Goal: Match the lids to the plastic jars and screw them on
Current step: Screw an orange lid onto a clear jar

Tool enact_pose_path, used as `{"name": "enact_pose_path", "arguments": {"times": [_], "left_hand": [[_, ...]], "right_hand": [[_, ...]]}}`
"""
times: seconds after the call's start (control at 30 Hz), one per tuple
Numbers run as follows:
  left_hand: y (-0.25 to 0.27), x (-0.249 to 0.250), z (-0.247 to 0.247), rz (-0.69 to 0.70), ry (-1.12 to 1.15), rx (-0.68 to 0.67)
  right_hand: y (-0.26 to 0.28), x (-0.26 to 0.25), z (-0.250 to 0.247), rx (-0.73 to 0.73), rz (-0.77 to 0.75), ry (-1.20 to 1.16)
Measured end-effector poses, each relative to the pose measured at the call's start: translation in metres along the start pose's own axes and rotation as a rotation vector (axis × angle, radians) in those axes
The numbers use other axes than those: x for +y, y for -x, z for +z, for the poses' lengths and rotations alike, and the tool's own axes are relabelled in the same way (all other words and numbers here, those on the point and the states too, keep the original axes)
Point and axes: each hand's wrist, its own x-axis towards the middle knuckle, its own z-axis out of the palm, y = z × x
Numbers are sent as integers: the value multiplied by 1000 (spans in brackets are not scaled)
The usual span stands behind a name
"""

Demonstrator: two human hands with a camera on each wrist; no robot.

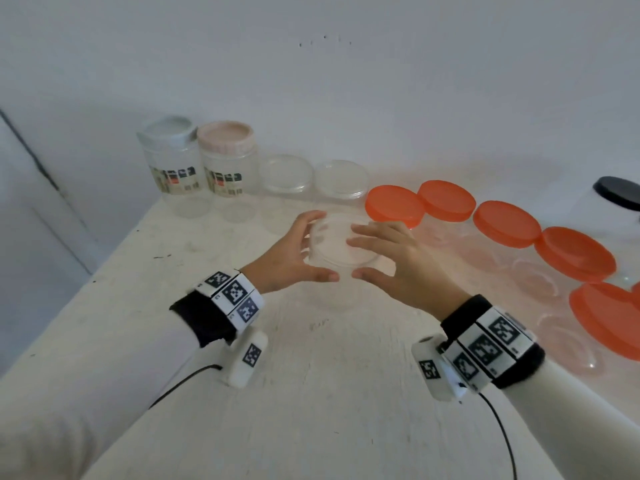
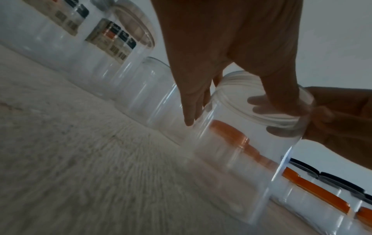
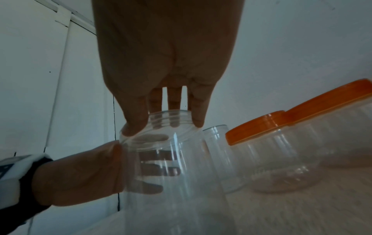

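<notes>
A clear plastic jar [image 1: 337, 296] stands on the white table [image 1: 311, 393] in front of me, with a clear lid [image 1: 341, 249] lying on its mouth. My left hand [image 1: 317, 247] grips the jar just under the neck, thumb toward me and fingers round the far side. From the right, my right hand [image 1: 355, 256] holds the lid by its rim between thumb and fingers. The right wrist view shows the jar [image 3: 175, 159], my right fingertips [image 3: 135, 125] at its threaded top and my left hand [image 3: 80, 171] wrapped round the body. The left wrist view shows the jar [image 2: 241, 159].
Along the back wall stand two tall labelled jars, one with a grey-blue lid [image 1: 169, 131] and one with a pink lid [image 1: 227, 135], then two clear-lidded jars [image 1: 287, 173]. Several orange-lidded jars [image 1: 505, 223] run to the right. A black lid [image 1: 620, 192] shows at the far right.
</notes>
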Motion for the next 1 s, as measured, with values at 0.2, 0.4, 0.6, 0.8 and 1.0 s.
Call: {"name": "enact_pose_path", "arguments": {"times": [0.2, 0.4, 0.6, 0.8, 1.0], "left_hand": [[2, 9, -12, 38, 0, 94], [3, 66, -49, 216, 12, 179], [-29, 98, -77, 290, 49, 378], [-57, 84, -83, 223, -9, 497], [-79, 67, -82, 189, 15, 486]], "right_hand": [[-9, 10, -14, 267, 155, -310], [-19, 52, -21, 334, 359, -137], [-32, 69, -10, 137, 386, 64], [-31, 73, -5, 19, 413, 127], [-29, 73, -6, -18, 401, 147]]}}
